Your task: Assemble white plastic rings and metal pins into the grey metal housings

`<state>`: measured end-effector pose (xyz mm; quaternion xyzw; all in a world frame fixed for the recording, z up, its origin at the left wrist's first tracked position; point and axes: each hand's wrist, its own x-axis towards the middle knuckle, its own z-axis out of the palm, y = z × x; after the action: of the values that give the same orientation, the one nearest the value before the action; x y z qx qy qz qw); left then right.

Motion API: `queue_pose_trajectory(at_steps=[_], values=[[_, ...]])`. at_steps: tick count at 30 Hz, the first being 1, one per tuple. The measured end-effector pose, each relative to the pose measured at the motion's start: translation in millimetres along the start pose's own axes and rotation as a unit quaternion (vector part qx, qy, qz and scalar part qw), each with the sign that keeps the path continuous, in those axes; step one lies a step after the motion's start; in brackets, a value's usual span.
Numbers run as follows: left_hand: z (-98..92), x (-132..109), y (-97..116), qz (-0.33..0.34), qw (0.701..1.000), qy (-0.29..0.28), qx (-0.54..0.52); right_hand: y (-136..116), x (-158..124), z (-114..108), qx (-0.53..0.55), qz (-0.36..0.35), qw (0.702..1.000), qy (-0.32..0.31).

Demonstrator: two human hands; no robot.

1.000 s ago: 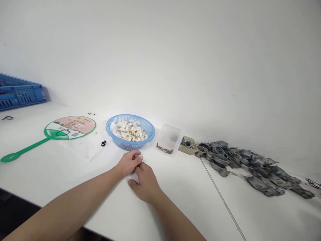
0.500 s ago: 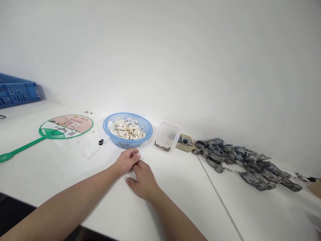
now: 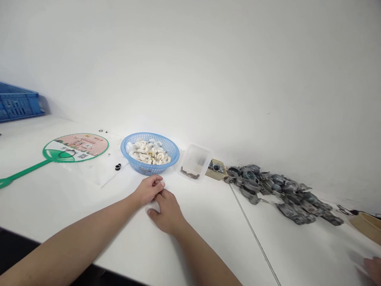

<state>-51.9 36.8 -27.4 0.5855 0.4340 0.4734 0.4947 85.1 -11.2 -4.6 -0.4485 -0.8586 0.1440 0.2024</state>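
Observation:
My left hand (image 3: 147, 191) rests on the white table (image 3: 208, 222) just in front of a blue basket (image 3: 131, 158) of white ring-shaped parts (image 3: 149, 152). Its fingers are curled and pinched together; whatever is in them is hidden. My right hand (image 3: 166, 212) lies palm down right beside it, thumb spread on the table. Its fingertips reach forward and touch the left fingertips.
A green hand fan (image 3: 59, 153) and small black rings (image 3: 118, 167) lie at left, a blue crate (image 3: 18, 105) far left. A clear box (image 3: 196, 161), a small cardboard tray (image 3: 217, 169) and a pile of grey metal parts (image 3: 279, 190) line the wall. Another person's hand (image 3: 372, 268) is at bottom right.
The view has swung to the right. A brown container and another person's hand have come into view at right. My hands stay together in the same place.

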Motion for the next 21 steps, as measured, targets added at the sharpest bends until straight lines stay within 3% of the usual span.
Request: queue_pose_trajectory(at_steps=[7,12,17,21], values=[[-0.1,0,0,-0.007,1.000,0.003,0.001,14,-3,11,0.019,0.006,0.997,0.073],[-0.8,-1,3,-0.011,1.000,0.005,-0.013,16,-3,16,0.021,0.031,0.998,0.047],[-0.7,-2,5,-0.022,1.000,0.000,-0.015,16,-4,16,0.012,0.002,0.997,0.079],[-0.5,-1,2,-0.017,1.000,0.001,-0.015,19,-5,17,0.023,-0.019,0.997,0.065]])
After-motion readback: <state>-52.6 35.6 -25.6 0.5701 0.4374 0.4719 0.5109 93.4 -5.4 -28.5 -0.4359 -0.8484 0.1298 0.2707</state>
